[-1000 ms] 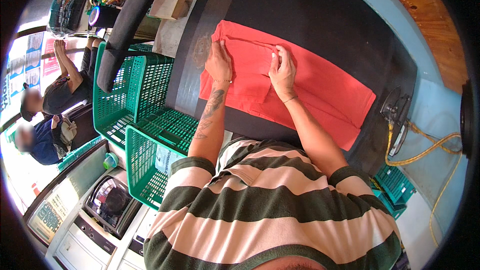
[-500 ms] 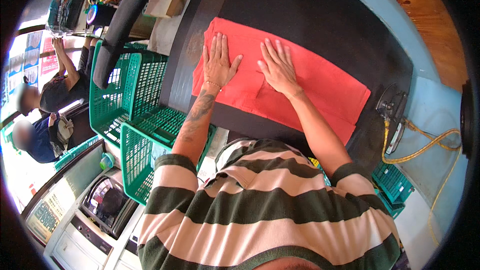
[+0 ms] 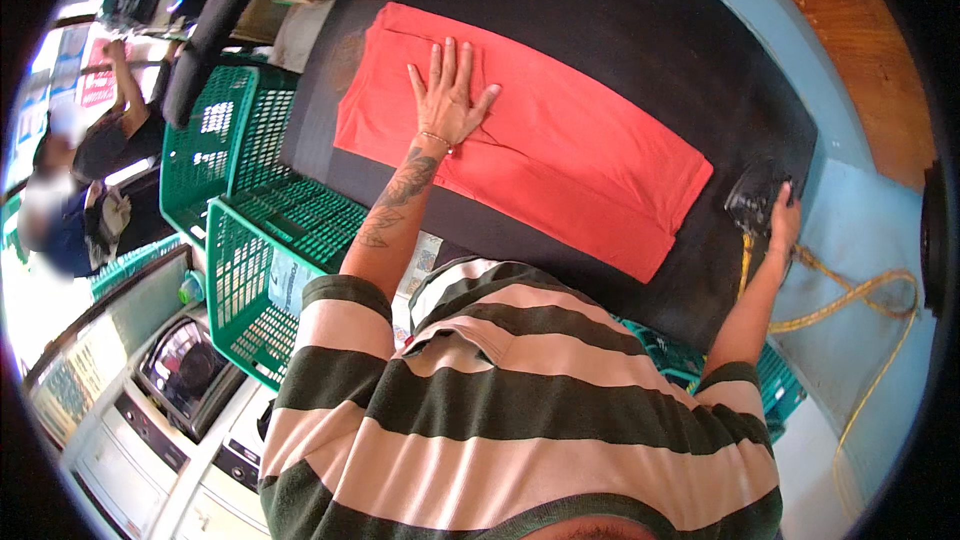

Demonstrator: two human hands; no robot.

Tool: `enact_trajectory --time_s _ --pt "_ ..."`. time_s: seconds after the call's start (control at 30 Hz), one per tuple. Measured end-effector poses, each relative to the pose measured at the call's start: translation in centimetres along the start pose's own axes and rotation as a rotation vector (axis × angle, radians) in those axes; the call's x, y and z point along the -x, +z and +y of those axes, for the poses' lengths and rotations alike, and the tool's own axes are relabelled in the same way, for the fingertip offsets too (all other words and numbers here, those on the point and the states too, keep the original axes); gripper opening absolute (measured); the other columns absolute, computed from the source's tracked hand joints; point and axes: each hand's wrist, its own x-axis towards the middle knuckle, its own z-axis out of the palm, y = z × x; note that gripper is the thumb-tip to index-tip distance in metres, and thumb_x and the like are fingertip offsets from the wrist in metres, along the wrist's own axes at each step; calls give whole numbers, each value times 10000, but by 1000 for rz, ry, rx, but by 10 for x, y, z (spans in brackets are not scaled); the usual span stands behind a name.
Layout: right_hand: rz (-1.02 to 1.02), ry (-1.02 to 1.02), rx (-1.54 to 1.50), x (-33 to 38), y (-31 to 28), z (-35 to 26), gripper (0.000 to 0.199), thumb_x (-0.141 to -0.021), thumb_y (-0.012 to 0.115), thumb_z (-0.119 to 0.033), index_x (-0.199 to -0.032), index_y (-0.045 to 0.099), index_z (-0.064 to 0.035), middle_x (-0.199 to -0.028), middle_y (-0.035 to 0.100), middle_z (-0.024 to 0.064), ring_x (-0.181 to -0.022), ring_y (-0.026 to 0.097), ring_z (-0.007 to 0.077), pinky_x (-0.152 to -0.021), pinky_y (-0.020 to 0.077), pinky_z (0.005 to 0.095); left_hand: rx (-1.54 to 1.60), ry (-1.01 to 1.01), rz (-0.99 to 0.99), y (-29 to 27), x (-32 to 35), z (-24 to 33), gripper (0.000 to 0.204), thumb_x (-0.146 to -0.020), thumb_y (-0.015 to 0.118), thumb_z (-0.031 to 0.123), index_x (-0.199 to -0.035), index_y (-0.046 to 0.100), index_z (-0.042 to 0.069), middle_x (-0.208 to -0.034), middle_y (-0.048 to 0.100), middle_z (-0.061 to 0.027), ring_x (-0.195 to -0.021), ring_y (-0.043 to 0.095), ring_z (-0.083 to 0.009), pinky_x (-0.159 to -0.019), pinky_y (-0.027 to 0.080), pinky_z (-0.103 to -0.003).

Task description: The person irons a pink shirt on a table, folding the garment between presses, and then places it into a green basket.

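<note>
A folded red garment, which looks like trousers or shorts, lies flat across the black padded board. My left hand rests palm down on its left part, fingers spread. Off the garment's right end, at the board's right edge, my right hand is closed round the handle of a dark clothes iron. Part of the grip is hidden by the hand. A yellow cord trails from the iron's side toward the right.
Green plastic baskets stand left of the board, and another green crate sits at the lower right. A dark padded bar slants at the upper left. Two people are farther left, above white appliances. A light blue surface borders the right.
My right hand has left the garment and moved right onto the iron. My left hand stays flat on the cloth. The view has shifted, and the garment's folds lie slightly differently.
</note>
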Motion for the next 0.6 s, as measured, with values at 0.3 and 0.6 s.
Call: enact_trajectory --time_s 0.3,0.6 --pt "-530 318 -602 19 -58 -133 656 -805 722 -693 -827 552 -60 -607 524 21 -455 482 122 -416 397 288 28 -207 92 -35 50 -57 630 -1035 465 409 -1541 355 49 -1637 277 -141 -1535 176 -340 -1205 110 -609" --pt "-754 -827 -671 236 -66 -504 505 -854 734 -480 -1099 719 -39 -953 746 184 -796 743 297 -714 561 406 97 -138 98 -77 82 -159 505 -1040 481 290 -1510 440 110 -1565 421 -108 -1489 298 -344 -1198 204 -554"
